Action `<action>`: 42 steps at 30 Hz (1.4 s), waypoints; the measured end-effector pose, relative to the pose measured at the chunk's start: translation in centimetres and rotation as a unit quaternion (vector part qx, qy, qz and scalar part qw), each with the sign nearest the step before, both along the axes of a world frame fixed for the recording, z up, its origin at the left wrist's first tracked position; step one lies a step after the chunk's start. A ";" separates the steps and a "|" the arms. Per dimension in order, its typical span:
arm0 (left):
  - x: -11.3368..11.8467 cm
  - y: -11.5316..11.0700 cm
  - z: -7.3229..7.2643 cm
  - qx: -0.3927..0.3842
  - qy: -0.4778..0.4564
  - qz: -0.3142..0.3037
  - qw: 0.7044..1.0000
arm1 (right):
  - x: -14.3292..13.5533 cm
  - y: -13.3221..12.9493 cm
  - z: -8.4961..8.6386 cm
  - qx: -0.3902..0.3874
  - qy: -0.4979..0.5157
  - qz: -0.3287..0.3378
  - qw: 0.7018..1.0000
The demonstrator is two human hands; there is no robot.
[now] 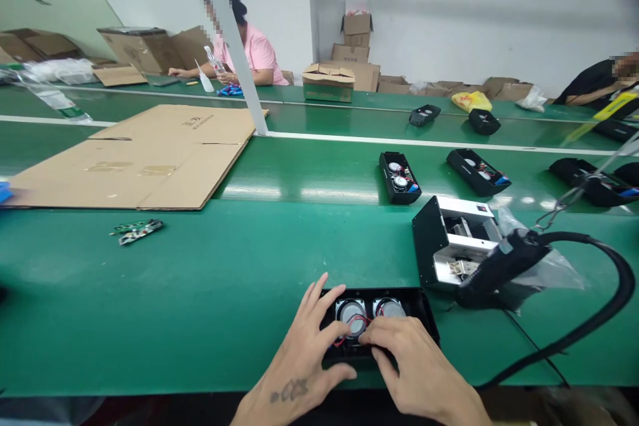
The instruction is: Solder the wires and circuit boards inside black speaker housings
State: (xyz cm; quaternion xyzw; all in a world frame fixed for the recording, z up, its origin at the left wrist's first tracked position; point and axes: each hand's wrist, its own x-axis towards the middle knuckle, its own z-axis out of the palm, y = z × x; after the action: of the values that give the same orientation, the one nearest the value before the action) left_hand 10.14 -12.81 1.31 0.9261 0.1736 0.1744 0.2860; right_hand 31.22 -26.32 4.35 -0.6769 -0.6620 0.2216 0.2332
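Near the table's front edge lies a black speaker housing (426, 316), its open side up. Two round silver speakers, a left one (352, 317) and a right one (391, 308), sit inside with thin red wires (340, 342) around them. My left hand (312, 339) is over the housing's left end, fingers spread, one fingertip down by the wires. Reaching in from the right, my right hand (407, 353) has its fingers bent together beside the left speaker; what they pinch, if anything, is hidden. It covers part of the right speaker.
Right of the housing stand a black-and-white machine (462, 239) and a hanging black electric screwdriver (504, 266) with a thick cable. More speaker housings (399, 176) lie beyond. Circuit boards (137, 231) and flat cardboard (150, 153) are at left. A person in pink (259, 56) sits opposite.
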 end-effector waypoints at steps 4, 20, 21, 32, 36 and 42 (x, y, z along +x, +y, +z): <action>1.0 0.1 -0.3 0.079 0.051 -0.043 0.995 | -0.3 -0.5 -0.4 0.026 0.004 -0.008 1.000; 5.1 5.2 2.1 -0.112 0.116 -0.081 0.984 | 0.5 3.5 1.1 -0.074 -0.070 0.032 0.994; 5.8 6.5 2.9 -0.166 0.137 -0.083 0.973 | 1.2 4.7 2.0 -0.107 -0.071 0.029 0.991; 9.1 11.3 4.3 -0.271 0.221 -0.111 0.930 | 4.4 10.2 4.0 -0.150 -0.037 0.042 0.987; 9.0 11.3 4.6 -0.282 0.229 -0.123 0.923 | 4.3 9.6 4.0 -0.146 -0.033 0.037 0.988; 9.1 11.4 4.6 -0.295 0.231 -0.136 0.917 | 4.3 9.6 3.7 -0.144 -0.027 0.034 0.989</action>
State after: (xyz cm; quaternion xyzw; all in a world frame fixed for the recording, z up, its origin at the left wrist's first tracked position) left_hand 19.27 -1.37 5.92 0.8288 0.1509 -0.1442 0.5191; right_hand 35.57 -16.70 8.03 -0.6864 -0.6518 0.3041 0.1074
